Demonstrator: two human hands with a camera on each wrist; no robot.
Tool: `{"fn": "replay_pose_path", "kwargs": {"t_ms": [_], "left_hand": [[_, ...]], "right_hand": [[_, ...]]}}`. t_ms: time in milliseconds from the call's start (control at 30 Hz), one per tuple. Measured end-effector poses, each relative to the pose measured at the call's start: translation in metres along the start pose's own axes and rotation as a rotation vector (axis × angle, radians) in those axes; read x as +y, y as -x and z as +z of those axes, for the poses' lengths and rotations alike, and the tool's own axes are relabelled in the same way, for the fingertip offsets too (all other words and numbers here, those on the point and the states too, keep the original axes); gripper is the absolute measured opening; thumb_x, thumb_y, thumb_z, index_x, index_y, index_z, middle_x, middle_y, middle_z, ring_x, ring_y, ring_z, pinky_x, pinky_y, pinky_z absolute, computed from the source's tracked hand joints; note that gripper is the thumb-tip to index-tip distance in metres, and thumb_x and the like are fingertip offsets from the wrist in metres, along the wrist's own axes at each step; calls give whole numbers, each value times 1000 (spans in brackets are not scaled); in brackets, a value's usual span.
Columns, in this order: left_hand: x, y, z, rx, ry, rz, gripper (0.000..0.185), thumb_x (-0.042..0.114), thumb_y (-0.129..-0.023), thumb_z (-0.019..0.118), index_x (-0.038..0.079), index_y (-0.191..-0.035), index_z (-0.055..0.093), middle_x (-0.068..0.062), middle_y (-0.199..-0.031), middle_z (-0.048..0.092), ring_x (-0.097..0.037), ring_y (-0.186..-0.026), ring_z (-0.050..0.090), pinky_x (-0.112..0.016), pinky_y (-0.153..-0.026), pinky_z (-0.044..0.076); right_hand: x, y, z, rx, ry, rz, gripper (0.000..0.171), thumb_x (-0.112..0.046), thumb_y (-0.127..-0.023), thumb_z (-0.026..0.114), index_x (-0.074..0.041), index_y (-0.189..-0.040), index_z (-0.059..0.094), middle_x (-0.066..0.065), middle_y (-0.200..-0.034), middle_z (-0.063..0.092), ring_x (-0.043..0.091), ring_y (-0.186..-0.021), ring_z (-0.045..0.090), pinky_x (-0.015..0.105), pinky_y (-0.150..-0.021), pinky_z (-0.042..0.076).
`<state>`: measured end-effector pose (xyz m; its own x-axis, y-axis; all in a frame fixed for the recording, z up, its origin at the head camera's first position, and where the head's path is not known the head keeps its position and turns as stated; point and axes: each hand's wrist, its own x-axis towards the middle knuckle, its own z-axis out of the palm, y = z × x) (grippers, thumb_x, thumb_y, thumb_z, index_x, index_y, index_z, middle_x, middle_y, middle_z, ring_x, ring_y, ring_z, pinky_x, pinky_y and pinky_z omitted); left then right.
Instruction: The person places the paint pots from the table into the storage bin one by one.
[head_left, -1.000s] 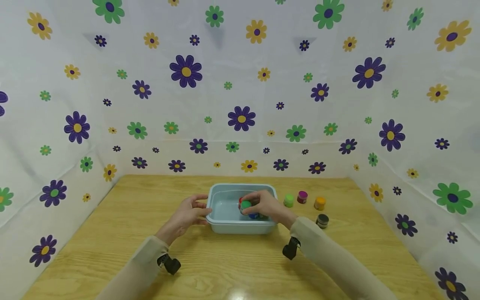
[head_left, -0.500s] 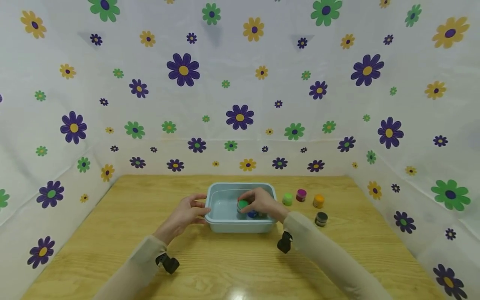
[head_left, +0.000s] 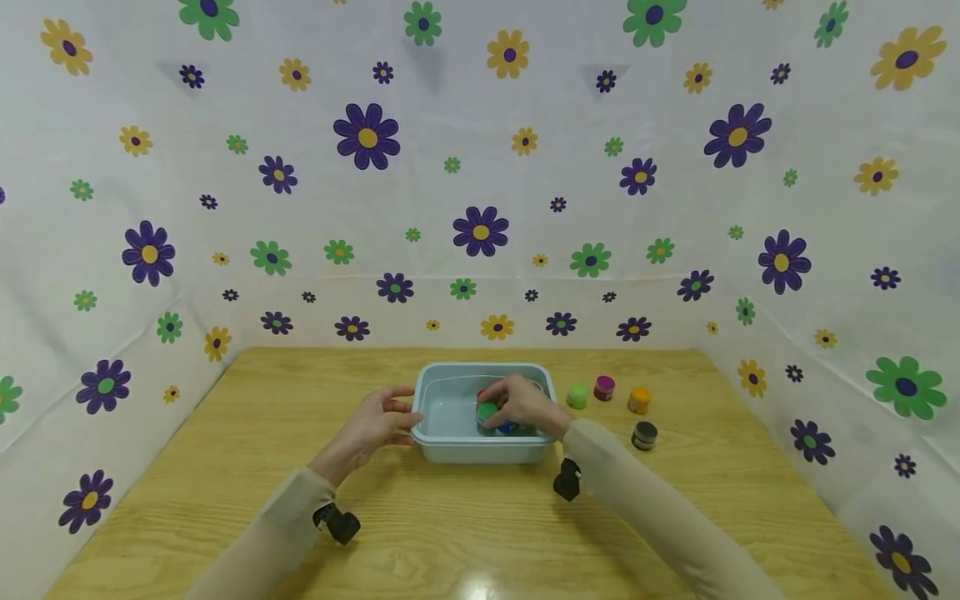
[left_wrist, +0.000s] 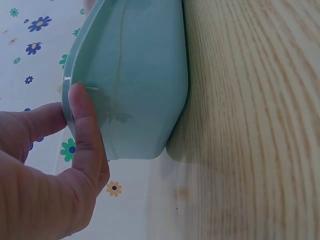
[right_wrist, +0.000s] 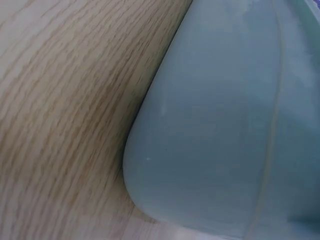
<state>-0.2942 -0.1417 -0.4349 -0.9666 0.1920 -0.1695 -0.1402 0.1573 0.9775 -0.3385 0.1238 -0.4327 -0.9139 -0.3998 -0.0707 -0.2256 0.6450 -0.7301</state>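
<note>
No brand, label or writing can be read on any item. At the lower centre of the head view a pale blue plastic tub (head_left: 450, 446) stands on the wooden table (head_left: 247, 433). The left hand (head_left: 372, 427) grips the tub's left rim, thumb against the outer wall and a finger over the rim (clearest in the left wrist view (left_wrist: 55, 170)). The right hand (head_left: 525, 404) reaches into the tub, fingers curled round a green-lidded jar (head_left: 488, 412); a blue-lidded jar (head_left: 507, 428) lies just beneath it, partly hidden by the hand. To the right of the tub stand a light green jar (head_left: 577, 397), a magenta jar (head_left: 603, 387), an orange jar (head_left: 639, 401) and a dark jar (head_left: 644, 435). A flower-printed sheet (head_left: 480, 167) fills the upper frame.
</note>
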Motion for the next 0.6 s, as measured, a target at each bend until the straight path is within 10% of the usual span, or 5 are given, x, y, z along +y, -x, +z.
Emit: {"fn": "replay_pose_path", "kwargs": {"t_ms": [600], "left_hand": [[-3,-1,-2,-4,25,-9,71,5,-90,69,5,-150,31,-21,-121,54,-22,-86,66,-35,-72,62]], "right_hand": [[-1,-2,0,-36,56,-13,34,-9,-77,83,-9,-110,75,3,-100,72,13,-86,58,28,-76,52]]}}
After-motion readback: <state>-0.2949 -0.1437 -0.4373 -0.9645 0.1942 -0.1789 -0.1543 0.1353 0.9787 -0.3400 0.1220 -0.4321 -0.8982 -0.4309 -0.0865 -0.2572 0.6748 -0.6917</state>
